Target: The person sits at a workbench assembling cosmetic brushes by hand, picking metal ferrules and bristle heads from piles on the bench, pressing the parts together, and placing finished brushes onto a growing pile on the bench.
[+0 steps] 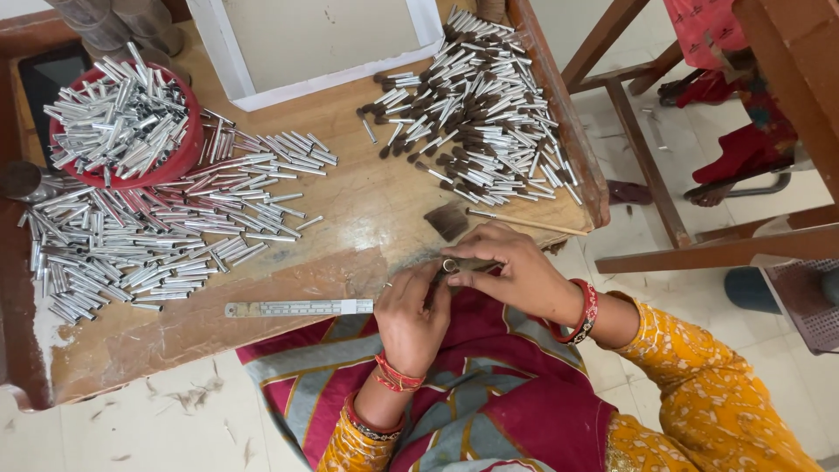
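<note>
At the near edge of the bench (350,218), the person's two hands meet over a single metal tube (450,265). The right hand (511,271) has its grip clamped on the tube, open end up, and the left hand (411,315) pinches a dark tuft of bristle (434,284) against it; whether the tuft is already seated inside cannot be told. To judge by the piles, the work is partly through. A heap of finished brushes (481,114), tubes with dark tips, lies at the far right of the bench. A larger spread of empty tubes (149,236) covers the left side, and a red bowl (179,157) is heaped with more, so most of the stock looks yet unfilled. A loose bristle bundle (447,220) and a thin stick (529,224) lie just beyond the hands, and a steel ruler (297,308) lies to their left along the edge.
</note>
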